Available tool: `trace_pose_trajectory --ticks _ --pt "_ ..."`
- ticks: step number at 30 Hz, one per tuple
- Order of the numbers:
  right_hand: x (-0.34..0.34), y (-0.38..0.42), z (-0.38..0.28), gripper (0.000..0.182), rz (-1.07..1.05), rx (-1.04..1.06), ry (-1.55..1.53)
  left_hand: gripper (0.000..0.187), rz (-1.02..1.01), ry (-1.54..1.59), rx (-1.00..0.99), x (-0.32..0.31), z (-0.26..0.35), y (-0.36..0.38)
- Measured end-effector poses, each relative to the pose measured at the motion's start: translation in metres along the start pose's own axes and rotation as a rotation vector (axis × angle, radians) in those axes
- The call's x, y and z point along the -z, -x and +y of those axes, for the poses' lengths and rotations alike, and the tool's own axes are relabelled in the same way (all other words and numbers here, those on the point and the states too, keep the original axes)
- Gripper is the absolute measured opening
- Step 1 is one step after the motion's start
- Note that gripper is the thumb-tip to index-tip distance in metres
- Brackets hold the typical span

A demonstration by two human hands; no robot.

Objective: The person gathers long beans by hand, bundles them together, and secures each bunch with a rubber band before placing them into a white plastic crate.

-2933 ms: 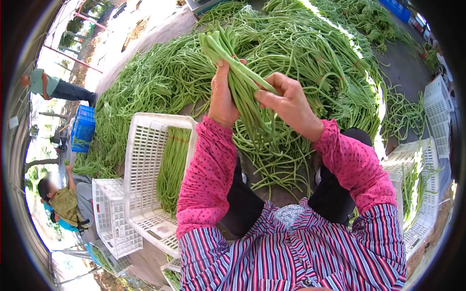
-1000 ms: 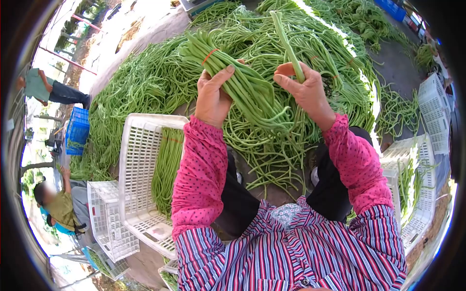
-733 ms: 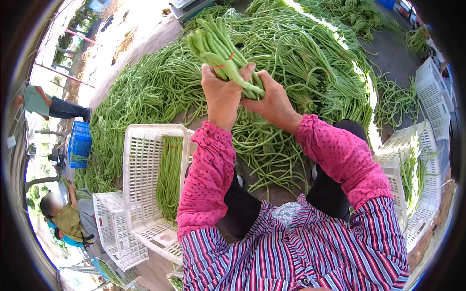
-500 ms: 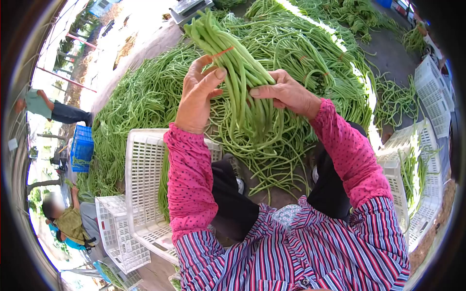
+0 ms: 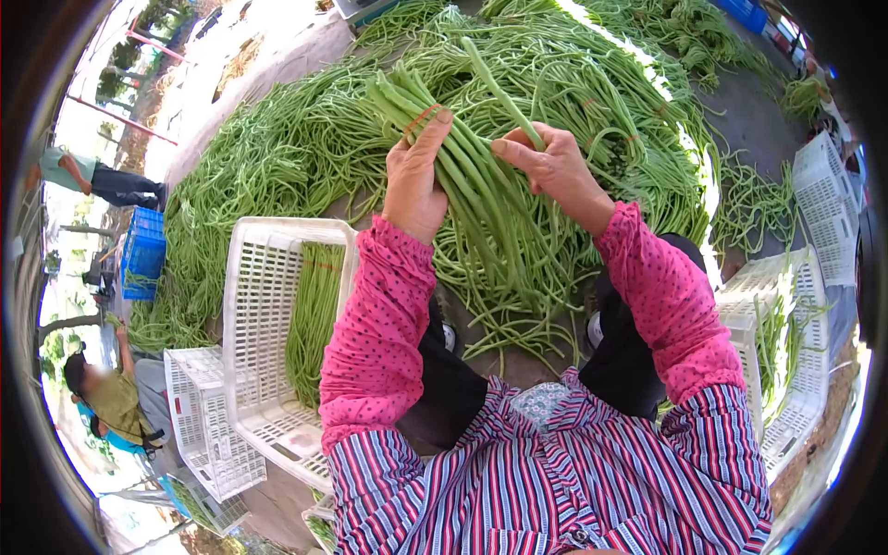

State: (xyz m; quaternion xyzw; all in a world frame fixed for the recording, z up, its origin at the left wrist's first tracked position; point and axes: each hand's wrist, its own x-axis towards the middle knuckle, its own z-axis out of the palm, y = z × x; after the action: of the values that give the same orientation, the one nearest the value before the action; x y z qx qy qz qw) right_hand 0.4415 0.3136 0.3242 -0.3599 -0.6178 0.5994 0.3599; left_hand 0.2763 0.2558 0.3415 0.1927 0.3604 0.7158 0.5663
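A bundle of long green beans [image 5: 472, 185] with a red band near its upper end is gripped in my left hand [image 5: 418, 180], the thumb lying over the band. Beside it, my right hand [image 5: 553, 165] pinches a single long bean [image 5: 499, 88] that stands apart from the bundle. The lower ends of the bundle hang over a large pile of loose beans [image 5: 305, 139] on the ground before me.
A white crate [image 5: 242, 314] holding beans stands at my left, another [image 5: 800, 407] at my right. Farther left are stacked white crates [image 5: 199, 407], a blue crate [image 5: 143, 254], a seated person [image 5: 116, 402] and another person's legs [image 5: 125, 185].
My right hand has come off the bundle's side and now holds one bean apart from it. My left hand has shifted right and lower, its thumb now over the band.
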Motion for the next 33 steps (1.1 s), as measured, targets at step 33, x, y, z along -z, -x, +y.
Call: trace_pose_trajectory --ticks 33 --pt "0.006 0.01 0.005 0.03 -0.247 -0.113 -0.177 0.028 -0.062 0.043 0.198 0.021 0.005 -0.009"
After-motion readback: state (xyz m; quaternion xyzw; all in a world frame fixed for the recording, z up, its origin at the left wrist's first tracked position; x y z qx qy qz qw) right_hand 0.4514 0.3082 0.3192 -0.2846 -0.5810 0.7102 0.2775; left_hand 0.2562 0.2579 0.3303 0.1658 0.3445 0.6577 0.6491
